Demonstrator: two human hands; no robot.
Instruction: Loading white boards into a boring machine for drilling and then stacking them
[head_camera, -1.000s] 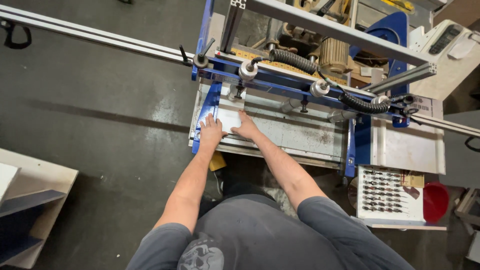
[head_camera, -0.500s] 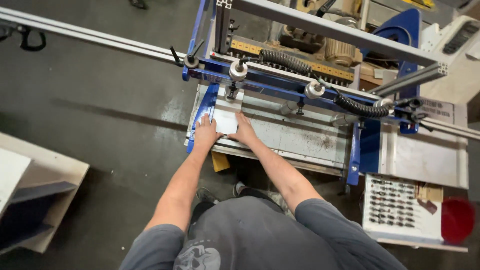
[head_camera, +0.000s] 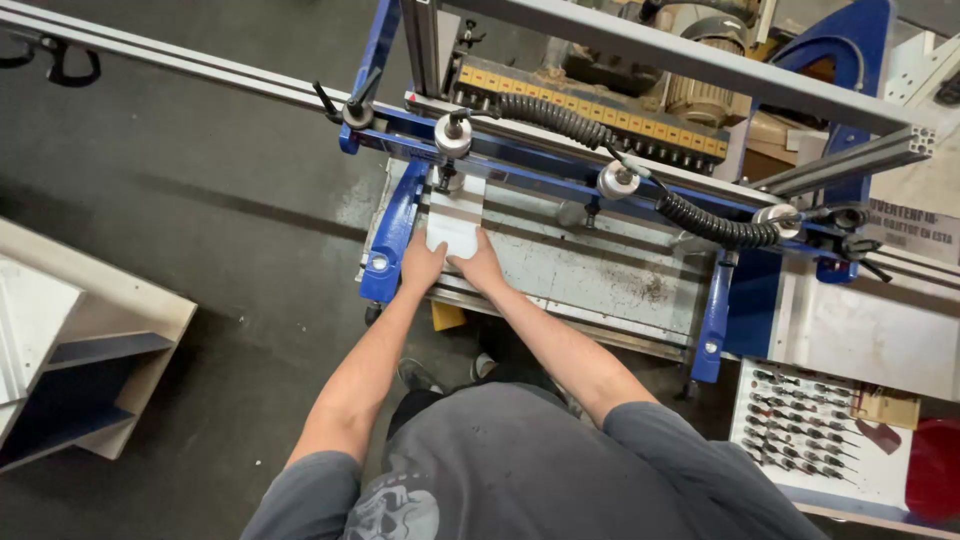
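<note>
My left hand (head_camera: 422, 266) and my right hand (head_camera: 481, 266) are covering the near edge of the white panel (head_camera: 453, 230), so how that edge is sitting on the machine bed (head_camera: 600, 275) is not showing. The panel's far end is running under the round clamp (head_camera: 452, 136), which is hiding it. Whether my fingertips are pressing or only resting, I cannot tell. To the right of my right hand, the rack of small bits (head_camera: 800, 430) is too small to make out piece by piece, and the red container (head_camera: 935, 470) beyond it is being cut off by the frame's edge. Left of my left hand, the grey shelving (head_camera: 70, 350) is running out of view.
</note>
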